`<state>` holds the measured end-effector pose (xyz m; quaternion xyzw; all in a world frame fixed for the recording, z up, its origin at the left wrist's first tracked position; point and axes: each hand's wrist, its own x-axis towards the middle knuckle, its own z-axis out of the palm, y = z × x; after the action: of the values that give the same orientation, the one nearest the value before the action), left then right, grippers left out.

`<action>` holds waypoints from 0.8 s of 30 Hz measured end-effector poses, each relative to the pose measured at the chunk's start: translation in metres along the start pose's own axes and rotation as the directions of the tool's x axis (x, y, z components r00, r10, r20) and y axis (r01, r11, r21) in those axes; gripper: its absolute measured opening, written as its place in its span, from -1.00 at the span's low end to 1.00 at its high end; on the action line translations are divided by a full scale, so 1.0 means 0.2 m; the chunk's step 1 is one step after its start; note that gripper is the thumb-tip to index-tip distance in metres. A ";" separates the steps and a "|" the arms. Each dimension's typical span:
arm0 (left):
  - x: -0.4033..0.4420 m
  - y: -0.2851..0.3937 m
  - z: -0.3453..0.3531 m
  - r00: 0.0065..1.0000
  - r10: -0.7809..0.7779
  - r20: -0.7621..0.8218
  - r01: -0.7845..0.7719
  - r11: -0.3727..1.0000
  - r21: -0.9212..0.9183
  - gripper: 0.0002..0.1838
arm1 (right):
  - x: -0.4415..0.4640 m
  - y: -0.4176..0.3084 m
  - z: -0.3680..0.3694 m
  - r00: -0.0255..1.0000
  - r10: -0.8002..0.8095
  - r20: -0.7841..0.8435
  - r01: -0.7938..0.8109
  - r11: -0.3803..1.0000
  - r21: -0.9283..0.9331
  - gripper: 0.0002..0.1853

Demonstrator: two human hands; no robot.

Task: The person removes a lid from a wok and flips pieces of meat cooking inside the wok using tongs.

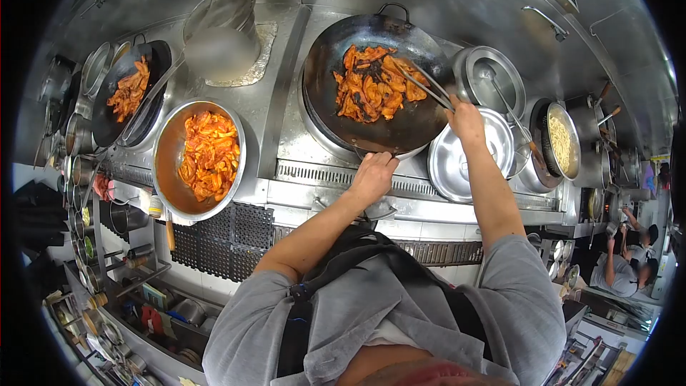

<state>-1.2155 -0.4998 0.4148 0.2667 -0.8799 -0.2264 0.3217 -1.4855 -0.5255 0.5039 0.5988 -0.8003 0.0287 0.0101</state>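
Note:
A large dark wok (321, 100) on the stove holds browned orange-red meat pieces (375, 89). My left hand (374, 177) is closed at the wok's near rim; its handle there is mostly hidden by the fingers. My right hand (466, 123), at the wok's right edge, grips metal tongs (431, 86) whose tips reach into the meat. Below the right wrist lies a shiny steel bowl (449, 161). To the left, a steel bowl (241, 144) contains brighter red-orange marinated pieces (209, 156).
A second wok (107, 111) with cooked meat stands at far left. Behind the bowl is a strainer (221, 11). Nested steel bowls (494, 75) and a basket of noodles (562, 145) are at right. Other people (620, 271) stand at far right.

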 end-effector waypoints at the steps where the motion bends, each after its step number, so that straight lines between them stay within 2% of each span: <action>1: 0.00 0.00 0.00 1.000 0.003 0.003 -0.003 1.000 -0.001 -0.74 | -0.01 0.00 0.01 1.000 0.001 0.028 -0.001 1.000 -0.002 -0.59; 5: 0.00 0.00 0.00 1.000 0.002 0.016 -0.002 1.000 0.005 -0.74 | 0.08 -0.02 0.12 0.998 0.041 0.052 -0.039 0.999 -0.032 -0.65; 7: 0.00 0.00 0.00 1.000 0.004 0.004 -0.004 1.000 -0.002 -0.73 | 0.13 -0.05 0.12 0.998 0.064 -0.027 -0.065 0.998 -0.021 -0.70; 11: 0.00 0.00 0.01 1.000 0.007 0.009 -0.007 1.000 0.003 -0.74 | 0.11 -0.03 0.10 0.999 0.037 0.020 -0.037 0.999 -0.012 -0.67; 13: 0.00 0.00 0.00 1.000 -0.002 0.004 0.002 1.000 0.011 -0.78 | 0.04 -0.02 0.06 0.999 0.047 -0.020 -0.045 0.996 0.075 -0.62; 14: -0.01 0.00 0.00 1.000 -0.002 0.014 0.002 1.000 0.006 -0.78 | 0.01 0.00 0.05 0.995 0.063 -0.077 -0.049 0.984 0.171 -0.49; 15: -0.01 0.00 0.01 1.000 -0.005 -0.011 0.005 1.000 0.001 -0.80 | -0.02 0.04 0.06 0.995 0.076 -0.070 -0.063 0.983 0.173 -0.49; 17: -0.01 -0.03 0.02 1.000 0.003 -0.014 -0.003 1.000 -0.016 -0.81 | -0.10 0.12 0.10 0.964 0.103 -0.247 -0.007 0.933 0.359 -0.39; 18: -0.01 -0.05 0.03 1.000 -0.013 -0.005 0.013 1.000 0.012 -0.83 | -0.18 0.11 0.05 0.963 0.202 -0.181 -0.103 0.890 0.445 -0.34; 21: -0.02 -0.06 0.03 0.999 -0.051 -0.016 0.051 0.998 0.024 -0.85 | -0.45 0.04 -0.16 0.922 0.388 0.025 -0.328 0.742 0.585 -0.36; 22: -0.02 -0.02 -0.01 0.999 -0.046 -0.010 0.046 0.999 0.000 -0.84 | -0.56 0.08 -0.13 0.918 0.396 0.032 -0.338 0.737 0.586 -0.36; 24: 0.00 0.03 -0.08 1.000 0.012 -0.014 -0.012 1.000 0.013 -0.80 | -0.73 0.18 -0.01 0.899 0.435 -0.058 -0.290 0.687 0.666 -0.38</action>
<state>-1.2056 -0.4979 0.4300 0.2649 -0.8806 -0.2166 0.3276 -1.4782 -0.3762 0.4973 0.3879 -0.8382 0.3652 -0.1165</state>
